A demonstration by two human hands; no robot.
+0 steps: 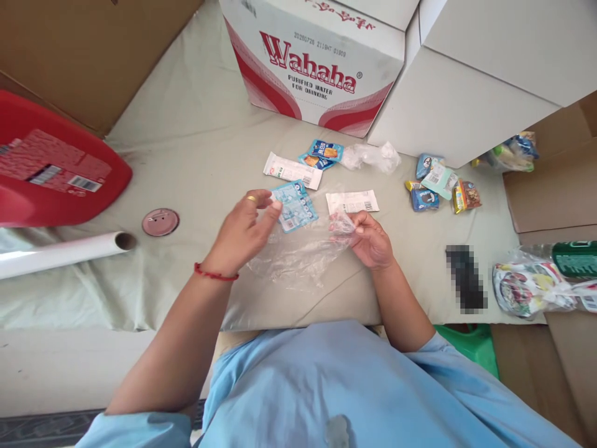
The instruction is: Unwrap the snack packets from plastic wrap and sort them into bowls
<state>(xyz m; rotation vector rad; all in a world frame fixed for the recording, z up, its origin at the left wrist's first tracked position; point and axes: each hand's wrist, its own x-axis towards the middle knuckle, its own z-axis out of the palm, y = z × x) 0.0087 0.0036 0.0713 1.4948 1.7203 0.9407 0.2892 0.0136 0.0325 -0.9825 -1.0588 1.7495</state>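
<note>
My left hand [249,227] is closed on the edge of a blue snack packet [295,206], pinched between thumb and fingers. In my right hand [372,239] the fingers pinch the edge of a clear plastic bag [308,255], which spreads out between both hands over the cloth. Just beyond my right hand lies a white wrapped packet [353,201]. Another white packet [292,170] sits farther back, beside two blue snack packets [326,150] and a crumpled clear plastic bag [372,157].
Several small snack packets [438,183] lie to the right, near white boxes [466,93]. A Wahaha carton [317,68] stands at the back. On the left are a red container [56,162], a white tube [60,254] and a round badge [160,222]. A blurred dark object [466,279] lies right.
</note>
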